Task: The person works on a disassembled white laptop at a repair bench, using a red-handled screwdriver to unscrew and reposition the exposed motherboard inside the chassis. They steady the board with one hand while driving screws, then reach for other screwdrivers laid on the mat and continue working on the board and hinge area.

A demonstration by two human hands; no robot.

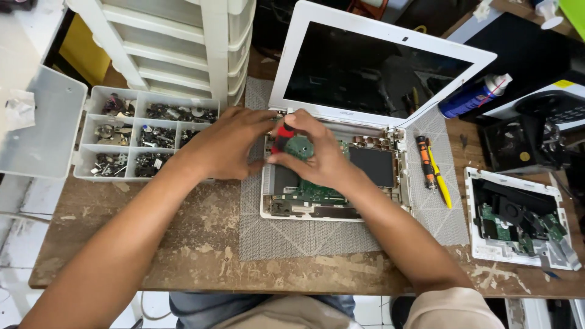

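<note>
A white laptop (390, 131) lies open on a grey mat (292, 237), its keyboard deck removed and the green circuit board (311, 192) exposed. My right hand (323, 155) grips a red-and-black screwdriver (281, 135) held upright over the board's upper left part. My left hand (228, 143) rests beside it, fingertips touching the laptop's upper left corner near the hinge. The screwdriver tip is hidden by my fingers.
A clear compartment box (131, 173) of small screws and parts sits at left, white drawers (177, 55) behind it. An orange screwdriver (425, 161) and yellow pen (440, 180) lie right of the laptop. A blue spray can (472, 97) and another opened white device (518, 219) are at right.
</note>
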